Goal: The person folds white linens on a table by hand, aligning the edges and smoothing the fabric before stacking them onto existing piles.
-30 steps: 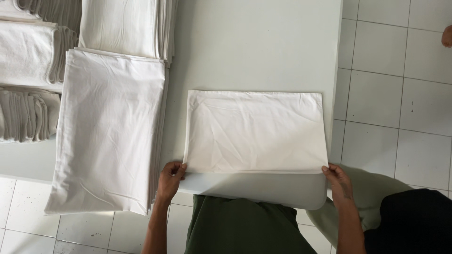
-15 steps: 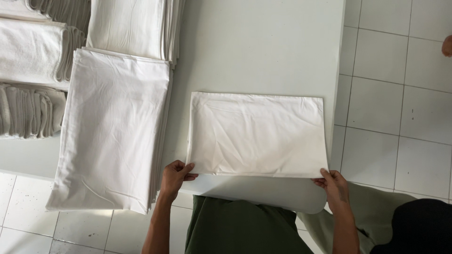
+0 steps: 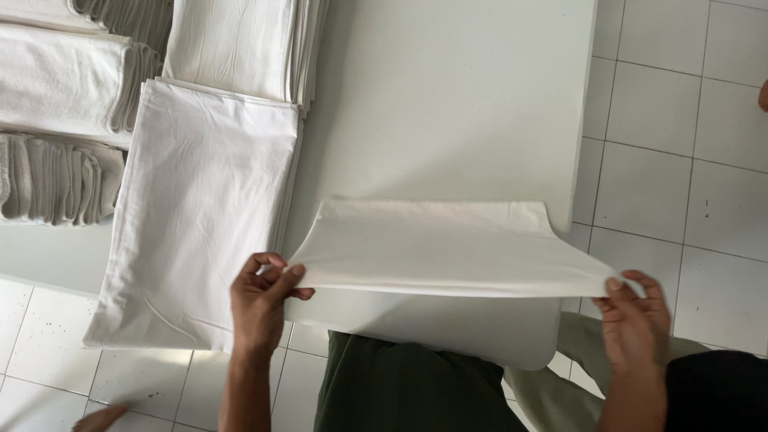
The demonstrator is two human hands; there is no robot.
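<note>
I am in the middle of a fold: I have the near edge of the white rectangular cotton cloth [image 3: 448, 248] lifted off the pale grey counter [image 3: 448, 96], with its far edge resting flat on the surface and a lower layer [image 3: 448, 328] hanging over the counter's near edge against my dark green shirt [image 3: 400, 392]. My left hand [image 3: 260, 300] is closed in a pinch on the left near corner, thumb on top and fingers curled beneath the fabric. My right hand [image 3: 636, 308] pinches the right near corner the same way, thumb over the hem, just past the counter's right side above the white tiled floor [image 3: 680, 160]. The cloth is taut between the two corners and slopes up from the counter toward me. As I judge it, the next move calls for carrying both corners away from me at an even height, so the raised edge lands square on the far edge without a crease, and only then letting go. Just left of my left hand lies a long folded white sheet [image 3: 200, 216] with its end overhanging the counter, and behind it stand stacks of folded white linen [image 3: 240, 40] and rolled towels [image 3: 56, 176].
</note>
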